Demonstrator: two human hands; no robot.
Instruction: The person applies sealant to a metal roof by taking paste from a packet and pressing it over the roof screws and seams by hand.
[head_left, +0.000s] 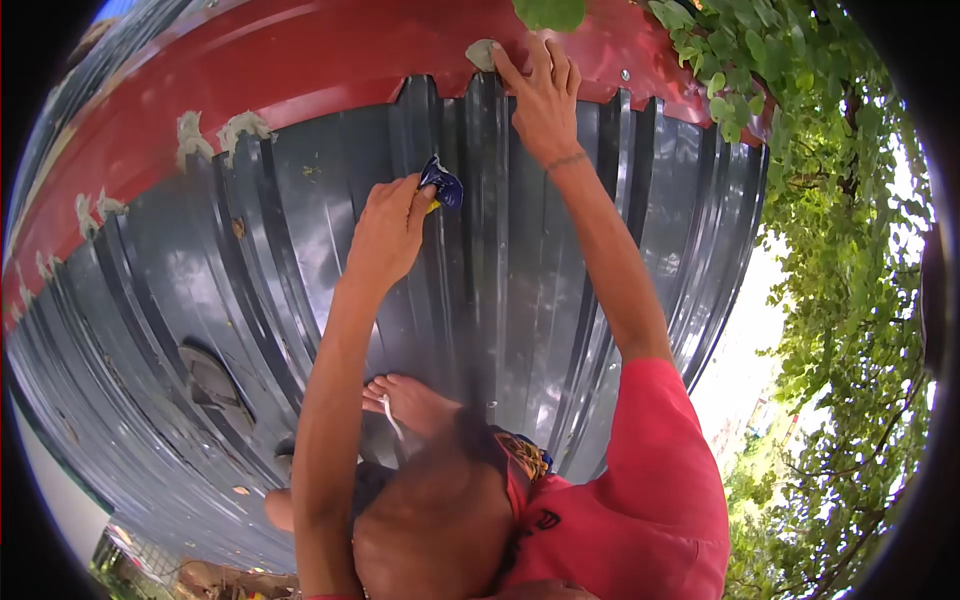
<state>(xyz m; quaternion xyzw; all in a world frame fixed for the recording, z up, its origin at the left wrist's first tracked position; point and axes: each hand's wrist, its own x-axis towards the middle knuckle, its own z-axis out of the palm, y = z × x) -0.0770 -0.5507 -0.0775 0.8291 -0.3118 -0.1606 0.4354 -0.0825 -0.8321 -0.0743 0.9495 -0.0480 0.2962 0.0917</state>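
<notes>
My left hand (pixel 386 232) is closed around a crumpled dark-blue packet (pixel 441 186) with some yellow at its lower edge. It is held just over a raised rib of the dark grey metal roof sheet (pixel 540 250). Higher up, my right hand (pixel 545 105) is open, its fingers spread over the edge of the red ridge flashing (pixel 340 60). One fingertip touches a grey lump of putty-like material (pixel 482 55), sitting where a rib meets the flashing. Rough pale patches of similar material (pixel 240 130) cover rib ends further left.
A sandal (pixel 214 382) lies on the sheet at left. A bare foot (pixel 410 398) rests on the sheet near the middle, with a white strip by its toes. Leafy branches (pixel 800 120) hang along the right edge, and a leaf (pixel 550 12) overhangs the top.
</notes>
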